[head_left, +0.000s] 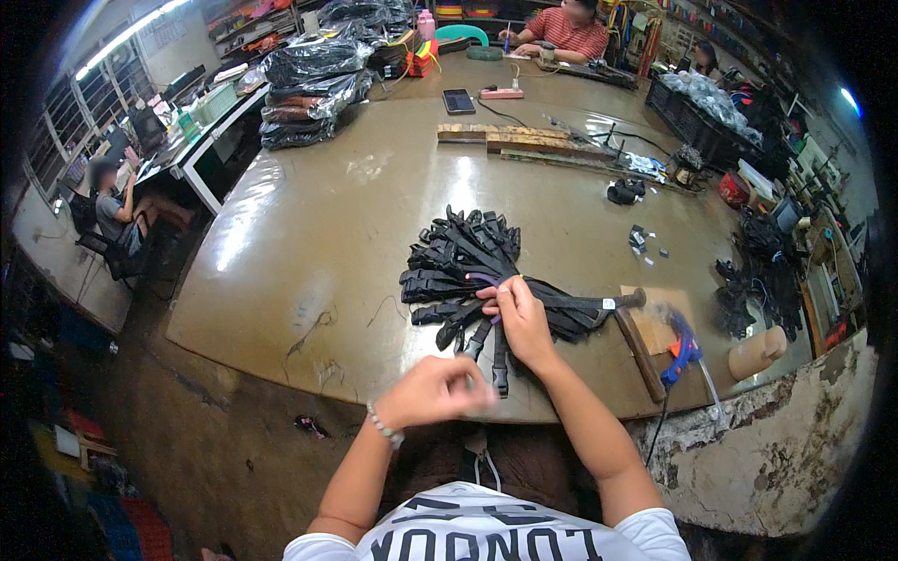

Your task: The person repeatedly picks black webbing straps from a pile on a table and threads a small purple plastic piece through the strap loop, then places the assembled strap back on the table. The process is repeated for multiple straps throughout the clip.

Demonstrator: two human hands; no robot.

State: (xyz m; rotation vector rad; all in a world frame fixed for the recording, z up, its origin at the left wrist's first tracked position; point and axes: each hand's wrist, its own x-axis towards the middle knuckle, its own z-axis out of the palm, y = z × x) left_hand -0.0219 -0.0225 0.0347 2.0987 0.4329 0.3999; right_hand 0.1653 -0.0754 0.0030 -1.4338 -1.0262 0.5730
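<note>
A fanned bundle of black webbing straps [449, 251] with plastic side-release buckles lies on the table in front of me. My right hand [526, 323] is at the middle of the bundle, fingers closed on a purple cord [482, 279] that lies across the straps. Some straps run from under this hand to the right, with a small white label [608, 304] on them. A few buckles [500, 374] hang toward the table's front edge. My left hand [435, 391], nearer to me, is raised with curled fingers smeared by motion; whether it holds anything cannot be made out.
To the right lie a wooden-handled hammer [640, 355], a blue glue gun [683, 363] and a beige cylinder [758, 353]. Wooden strips [505, 137] and a phone [458, 101] lie farther back. Plastic-wrapped stacks [313, 89] stand far left. One person [575, 37] sits across the table.
</note>
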